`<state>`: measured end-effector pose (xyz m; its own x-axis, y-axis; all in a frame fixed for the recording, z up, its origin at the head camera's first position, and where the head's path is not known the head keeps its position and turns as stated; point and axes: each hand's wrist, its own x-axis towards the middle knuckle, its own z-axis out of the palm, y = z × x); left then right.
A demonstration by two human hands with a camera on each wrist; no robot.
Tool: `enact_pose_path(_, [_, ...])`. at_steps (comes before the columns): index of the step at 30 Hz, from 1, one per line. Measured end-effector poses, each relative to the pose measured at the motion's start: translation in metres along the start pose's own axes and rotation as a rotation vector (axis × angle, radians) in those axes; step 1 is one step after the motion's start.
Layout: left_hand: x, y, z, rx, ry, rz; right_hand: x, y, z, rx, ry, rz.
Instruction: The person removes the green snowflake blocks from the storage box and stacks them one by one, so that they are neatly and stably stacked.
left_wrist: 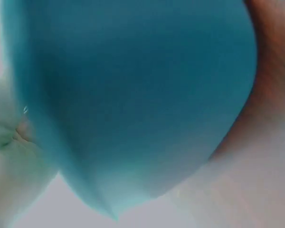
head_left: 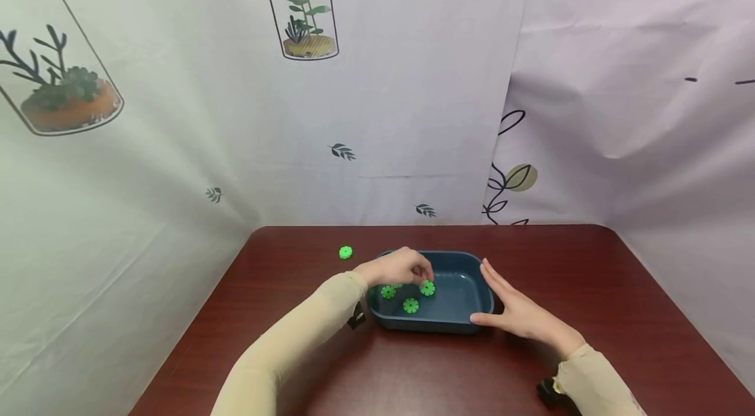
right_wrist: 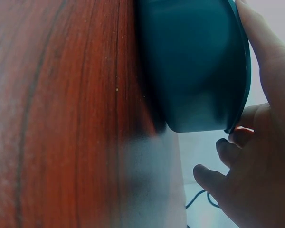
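A dark blue, rounded rectangular basin (head_left: 454, 324) sits on the table. My left hand (head_left: 400, 266) reaches over its left part, fingers bent down, pinching a green snowflake disc (head_left: 427, 287) at the fingertips. Inside the basin lie another green disc (head_left: 410, 305) and one further left (head_left: 388, 291), with a bit of green showing behind it. At the right end my right hand (head_left: 519, 314) is spread, thumb at the near rim and forefinger at the far corner. The right wrist view shows its fingers (right_wrist: 210, 179) below the basin's wall (right_wrist: 194, 61). The blurred left wrist view shows mostly basin wall (left_wrist: 147, 95).
One more green disc (head_left: 345, 252) lies on the table outside the basin, beyond its left end. The brown wooden table (head_left: 413, 370) ends at a hanging white cloth (head_left: 401, 141) with plant prints, which also runs along both sides.
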<state>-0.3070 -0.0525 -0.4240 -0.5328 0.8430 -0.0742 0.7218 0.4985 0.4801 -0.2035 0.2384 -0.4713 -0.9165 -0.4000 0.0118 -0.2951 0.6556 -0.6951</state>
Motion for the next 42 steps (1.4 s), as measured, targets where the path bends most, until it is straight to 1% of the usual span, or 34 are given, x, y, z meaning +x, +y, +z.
enact_pose_path(4, [-0.007, -0.003, -0.014, -0.029, 0.07, -0.021, -0.001, 0.0, 0.0, 0.0, 0.005, -0.004])
enact_pose_path(9, [-0.015, -0.009, -0.028, -0.053, 0.181, -0.049, -0.002, 0.0, 0.003, -0.003, 0.013, -0.014])
enact_pose_path(15, [-0.029, -0.019, -0.042, -0.079, 0.3, -0.106, -0.003, 0.003, 0.006, -0.002, 0.012, -0.018])
enact_pose_path(20, [-0.045, -0.029, -0.053, -0.127, 0.404, -0.157, -0.003, 0.002, 0.006, -0.009, 0.014, -0.016])
enact_pose_path(25, [-0.064, -0.042, -0.064, -0.135, 0.536, -0.212, -0.003, -0.001, 0.004, -0.025, 0.014, -0.013])
enact_pose_path(28, [-0.074, -0.051, -0.069, -0.142, 0.597, -0.246, -0.002, -0.001, 0.003, -0.032, 0.015, -0.007])
enact_pose_path(31, [-0.084, -0.061, -0.07, -0.134, 0.626, -0.274, -0.002, -0.001, 0.002, -0.037, 0.02, -0.008])
enact_pose_path(34, [-0.09, -0.071, -0.068, -0.128, 0.642, -0.309, -0.001, 0.0, 0.002, -0.034, 0.025, -0.013])
enact_pose_path(39, [-0.095, -0.088, -0.06, -0.138, 0.67, -0.388, -0.001, 0.0, 0.001, -0.026, 0.029, -0.025])
enact_pose_path(42, [-0.095, -0.096, -0.057, -0.146, 0.672, -0.437, -0.001, 0.0, 0.001, -0.03, 0.03, -0.02])
